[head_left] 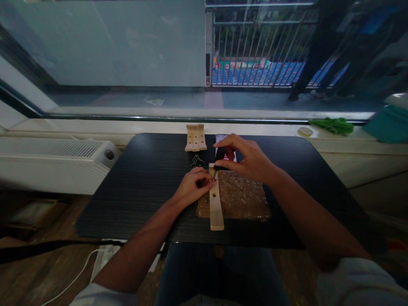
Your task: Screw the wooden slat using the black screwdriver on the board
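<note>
My right hand (247, 157) is closed round the black handle of a screwdriver (219, 155), whose metal shaft points down at a pale wooden strip (216, 210). The fingers of my left hand (193, 185) are pinched at the screwdriver's tip, on a small screw (213, 180) that they partly hide. The strip has a dark hole in its middle and lies lengthwise over a brown block wrapped in clear film (244, 195). Its near end sticks out past the block's front edge.
Behind my left hand lie several loose screws (196, 160) and further wooden pieces with holes (195, 138). A lit phone (219, 138) is partly behind my right hand. On the windowsill are a tape roll (305, 131) and a green cloth (333, 125). A white radiator (54, 159) stands left of the black table (143, 187).
</note>
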{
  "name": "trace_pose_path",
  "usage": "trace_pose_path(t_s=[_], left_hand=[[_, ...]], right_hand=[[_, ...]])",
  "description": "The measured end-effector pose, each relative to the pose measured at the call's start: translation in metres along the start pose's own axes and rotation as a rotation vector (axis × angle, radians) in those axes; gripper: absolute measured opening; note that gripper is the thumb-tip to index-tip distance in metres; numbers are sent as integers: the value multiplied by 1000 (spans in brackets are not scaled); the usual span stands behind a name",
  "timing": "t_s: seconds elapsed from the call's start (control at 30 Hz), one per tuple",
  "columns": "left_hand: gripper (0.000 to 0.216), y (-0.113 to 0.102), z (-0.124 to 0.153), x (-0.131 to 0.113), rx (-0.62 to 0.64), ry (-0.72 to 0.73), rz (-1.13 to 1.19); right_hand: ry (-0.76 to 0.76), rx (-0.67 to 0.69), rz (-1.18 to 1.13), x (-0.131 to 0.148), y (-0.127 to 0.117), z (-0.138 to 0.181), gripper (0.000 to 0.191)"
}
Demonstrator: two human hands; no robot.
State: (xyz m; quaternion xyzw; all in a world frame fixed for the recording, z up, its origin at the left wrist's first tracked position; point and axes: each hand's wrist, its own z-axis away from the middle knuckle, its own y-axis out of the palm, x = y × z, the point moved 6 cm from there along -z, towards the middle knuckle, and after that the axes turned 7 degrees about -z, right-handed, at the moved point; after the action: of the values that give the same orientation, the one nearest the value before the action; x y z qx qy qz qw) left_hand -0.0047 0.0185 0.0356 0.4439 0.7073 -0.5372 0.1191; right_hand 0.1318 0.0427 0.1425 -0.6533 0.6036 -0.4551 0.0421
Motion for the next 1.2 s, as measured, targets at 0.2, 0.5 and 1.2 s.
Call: trace_pose_path(t_s=[0.2, 0.5, 1.2], left_hand=[[9, 0, 0, 0, -6, 6, -1], [11, 0, 1, 0, -19, 42, 8], [18, -4, 3, -1, 23, 71, -46]], right_hand=[[-20, -14, 14, 2, 1, 1, 30], [-106, 75, -75, 3, 5, 1, 31], [-17, 193, -248, -2, 9, 3, 36]])
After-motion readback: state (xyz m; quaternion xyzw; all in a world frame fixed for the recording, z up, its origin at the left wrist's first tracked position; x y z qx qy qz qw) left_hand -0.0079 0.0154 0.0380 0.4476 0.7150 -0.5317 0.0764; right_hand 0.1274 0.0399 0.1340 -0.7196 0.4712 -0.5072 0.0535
